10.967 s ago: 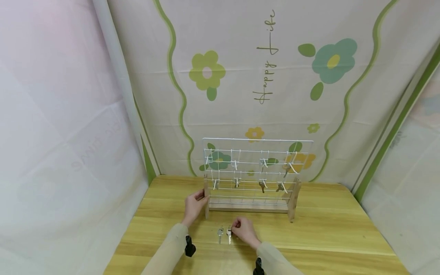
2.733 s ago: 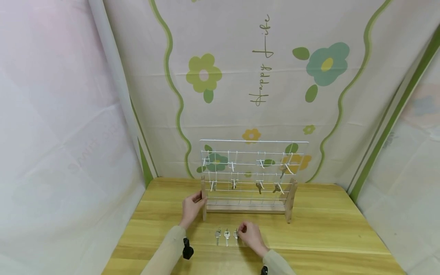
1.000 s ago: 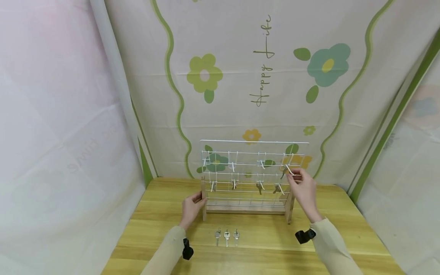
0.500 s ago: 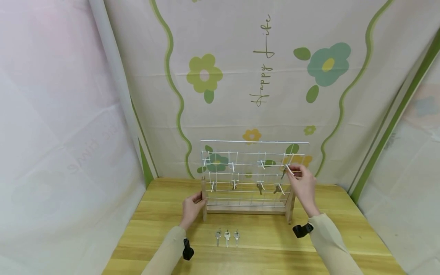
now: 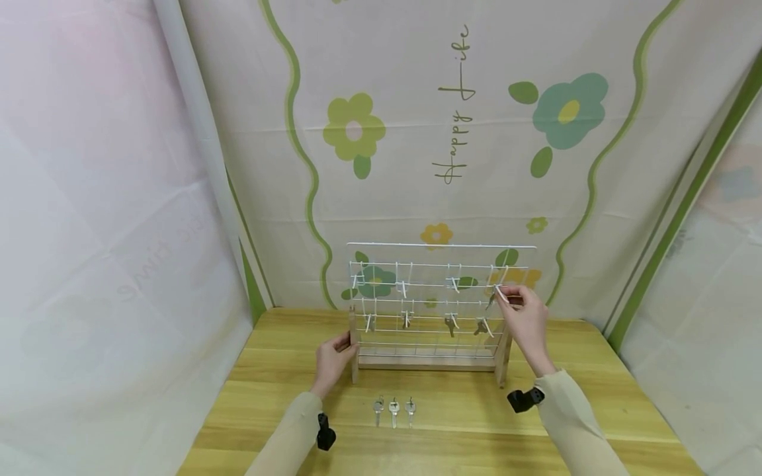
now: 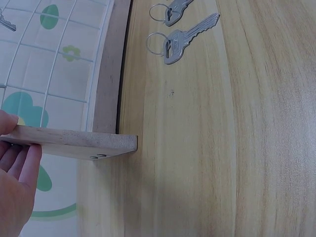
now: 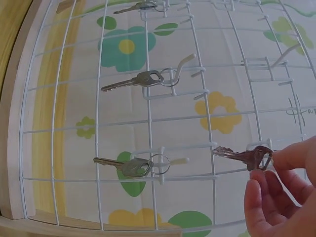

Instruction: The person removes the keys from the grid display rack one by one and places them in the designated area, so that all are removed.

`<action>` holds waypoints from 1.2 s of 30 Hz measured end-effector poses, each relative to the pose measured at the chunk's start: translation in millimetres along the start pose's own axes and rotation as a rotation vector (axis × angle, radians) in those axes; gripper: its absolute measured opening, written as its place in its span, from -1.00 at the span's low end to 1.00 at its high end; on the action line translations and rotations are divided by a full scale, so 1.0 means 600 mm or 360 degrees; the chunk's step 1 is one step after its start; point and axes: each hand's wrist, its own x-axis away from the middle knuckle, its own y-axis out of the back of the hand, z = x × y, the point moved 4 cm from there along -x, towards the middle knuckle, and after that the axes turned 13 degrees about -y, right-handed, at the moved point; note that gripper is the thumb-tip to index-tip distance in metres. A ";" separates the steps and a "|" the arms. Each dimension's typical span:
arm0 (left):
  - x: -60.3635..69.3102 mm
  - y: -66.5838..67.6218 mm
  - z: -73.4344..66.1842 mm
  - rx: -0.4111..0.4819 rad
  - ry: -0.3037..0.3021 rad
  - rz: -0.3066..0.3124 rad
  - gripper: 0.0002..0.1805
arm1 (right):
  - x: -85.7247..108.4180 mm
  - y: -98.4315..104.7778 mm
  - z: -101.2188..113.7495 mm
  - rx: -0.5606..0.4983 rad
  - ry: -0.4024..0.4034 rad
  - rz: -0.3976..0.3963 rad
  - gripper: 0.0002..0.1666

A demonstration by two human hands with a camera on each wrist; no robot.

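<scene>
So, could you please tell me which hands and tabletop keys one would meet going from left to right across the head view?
Left hand → left tabletop key → middle tabletop key → right tabletop key → right hand.

The wire grid (image 5: pixel 428 301) stands right behind the right fingers (image 7: pixel 291 157) and bars the way farther back. A white hook (image 5: pixel 503 295) juts forward at their tips. Below and left of them, a hanging key (image 5: pixel 480 326) and its hook obstruct a path down the grid; the right upright (image 5: pixel 503 360) stands beneath. Leftward at their height, open air reaches to the next upper hook (image 5: pixel 454 285). Right of the left fingers (image 6: pixel 30 168), which wrap the left upright (image 5: pixel 354 367), runs the low beam (image 5: pixel 425 362); three loose keys (image 5: pixel 394 412) lie nearer the person, with free counter (image 5: pixel 440 387) between.
</scene>
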 end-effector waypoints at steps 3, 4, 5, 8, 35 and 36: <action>0.000 0.000 0.000 -0.0005 -0.0010 0.0011 -0.59 | 0.004 0.004 0.001 -0.0003 -0.0006 0.0019 -0.83; 0.000 0.000 0.000 -0.0006 -0.0009 0.0013 -0.59 | 0.005 0.005 0.001 0.0001 -0.0006 0.0025 -0.83; -0.001 0.000 0.001 -0.0004 -0.0008 0.0016 -0.59 | 0.007 0.006 0.001 0.0002 -0.0005 0.0031 -0.84; -0.001 0.000 0.001 0.0006 -0.0001 0.0025 -0.58 | 0.012 0.010 0.002 -0.0005 0.0007 0.0054 -0.85; 0.001 0.002 -0.007 0.0031 -0.0011 0.0028 -0.57 | 0.055 0.053 0.022 0.0005 0.0085 0.0129 -0.91; 0.001 0.002 -0.007 0.0027 -0.0013 0.0027 -0.57 | 0.056 0.054 0.022 0.0012 0.0087 0.0135 -0.91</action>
